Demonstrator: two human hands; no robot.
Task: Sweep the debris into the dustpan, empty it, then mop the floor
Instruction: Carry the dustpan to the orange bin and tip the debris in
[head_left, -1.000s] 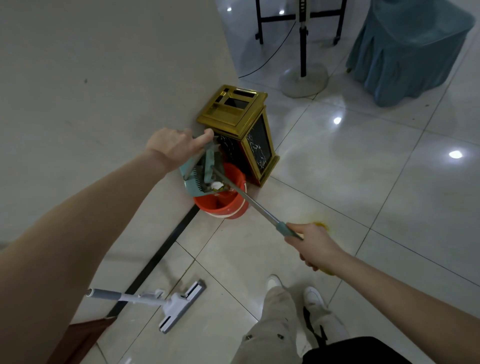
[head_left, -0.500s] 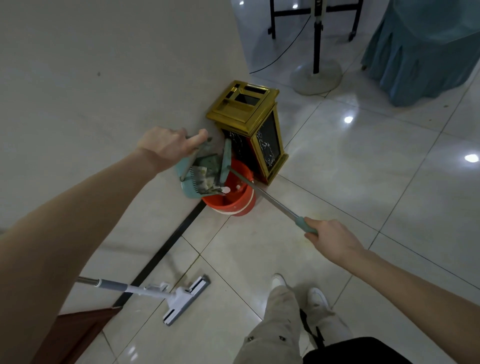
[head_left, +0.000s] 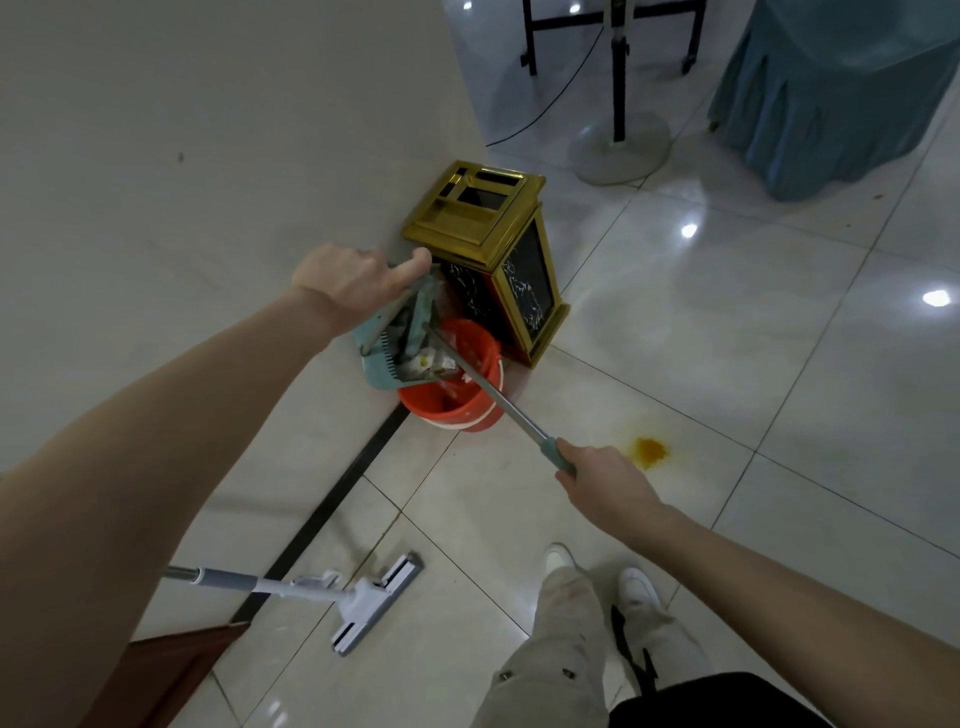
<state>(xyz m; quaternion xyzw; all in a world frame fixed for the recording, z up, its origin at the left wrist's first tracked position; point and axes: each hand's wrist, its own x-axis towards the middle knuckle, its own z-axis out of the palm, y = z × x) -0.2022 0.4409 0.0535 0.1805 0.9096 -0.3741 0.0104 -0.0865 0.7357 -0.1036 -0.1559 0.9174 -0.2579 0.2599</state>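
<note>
Dustpan (head_left: 382, 371): teal, comb-edged, tipped over the red bucket (head_left: 457, 410) just under the left grip (head_left: 353, 280); pale scraps (head_left: 426, 366) inside.
Left grip: curled round the dustpan's handle.
Right grip (head_left: 608, 483): clamped on the broom (head_left: 488, 389) handle.
Stain (head_left: 649, 448): yellow, just beside the right grip.

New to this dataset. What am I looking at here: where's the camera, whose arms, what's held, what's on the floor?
There is no robot here. One camera sits on a person's head and looks down at their own arms. The left hand holds a teal dustpan tilted over a red bucket, with debris in it. The right hand grips the broom handle, whose far end reaches the dustpan. A gold bin stands behind the bucket, by the wall. On the tiled floor lie a mop and a yellow stain.
</note>
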